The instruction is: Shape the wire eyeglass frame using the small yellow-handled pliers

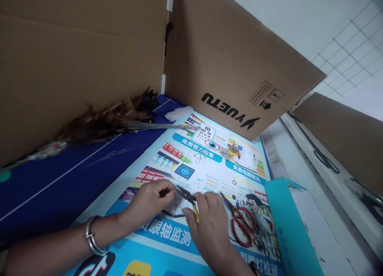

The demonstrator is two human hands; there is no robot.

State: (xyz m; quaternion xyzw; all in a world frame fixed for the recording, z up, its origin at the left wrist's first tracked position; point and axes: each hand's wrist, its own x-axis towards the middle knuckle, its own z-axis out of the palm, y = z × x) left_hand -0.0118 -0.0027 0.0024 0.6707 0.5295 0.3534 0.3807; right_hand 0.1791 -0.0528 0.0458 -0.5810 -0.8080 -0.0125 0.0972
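Note:
My right hand is wrapped around a pair of pliers with dark jaws and a yellow handle, partly covered by my fingers. The jaws point up and left, toward my left hand. Its thumb and forefinger are pinched together right by the plier tips, and whatever sits between them is too small to make out. To the right of my right hand lies a pair of scissors with red handles and dark blades. Beside the scissors is a clear round roll of tape.
A printed poster covers the work surface, with loose wire loops near the scissors. Brown feathers and long thin wires lie at the left. Cardboard panels stand behind; a teal box is at right.

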